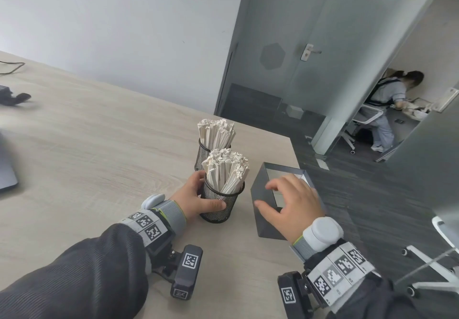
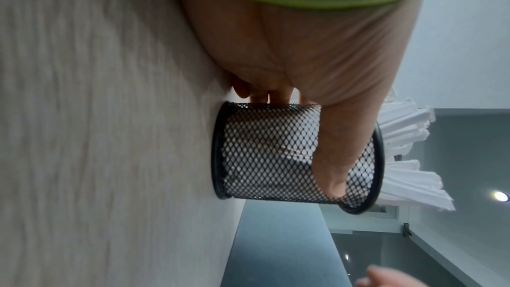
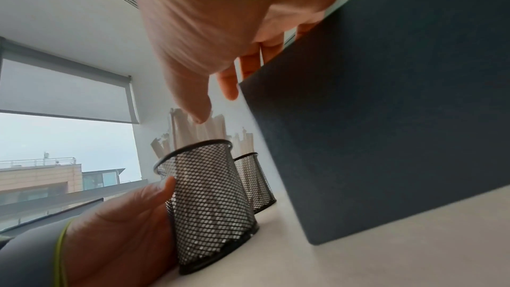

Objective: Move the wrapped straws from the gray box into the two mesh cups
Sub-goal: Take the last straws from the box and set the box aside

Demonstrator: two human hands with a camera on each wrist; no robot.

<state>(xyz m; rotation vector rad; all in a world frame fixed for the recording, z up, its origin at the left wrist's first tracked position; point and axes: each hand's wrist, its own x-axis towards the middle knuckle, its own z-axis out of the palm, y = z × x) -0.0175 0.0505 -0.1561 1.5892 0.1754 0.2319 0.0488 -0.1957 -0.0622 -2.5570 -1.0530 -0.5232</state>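
A person stands at a pale wood-grain table (image 1: pixel 99 144), seen from a head camera looking down at both hands. The left hand (image 1: pixel 196 195) curls round the nearer mesh cup (image 1: pixel 218 204), thumb across its front and fingers behind, holding it upright on the table. The farther mesh cup (image 1: pixel 202 154) stands just behind it, apparently touching. Both cups are packed with wrapped straws (image 1: pixel 224 169) that fan out above the rims. The right hand (image 1: pixel 291 201) hovers over the open gray box (image 1: pixel 263 221) with fingers spread and relaxed, gripping nothing. What shows of the box's inside looks bare, so the transfer seems finished or nearly so; the part beneath the hand is hidden.

The likeliest slip is a topple: the straws stand tall and top-heavy, and a careless release or a brush from the right hand could tip the nearer cup into its neighbour and spill both. The box sits close to the table's right edge, so a nudge could push it off.

Beyond the table are a gray wall, a frosted glass door (image 1: pixel 285 52) and dark carpet. Through an opening at right, another person (image 1: pixel 387 104) sits in an office chair. A dark cable and a small dark device lie at the table's far left.
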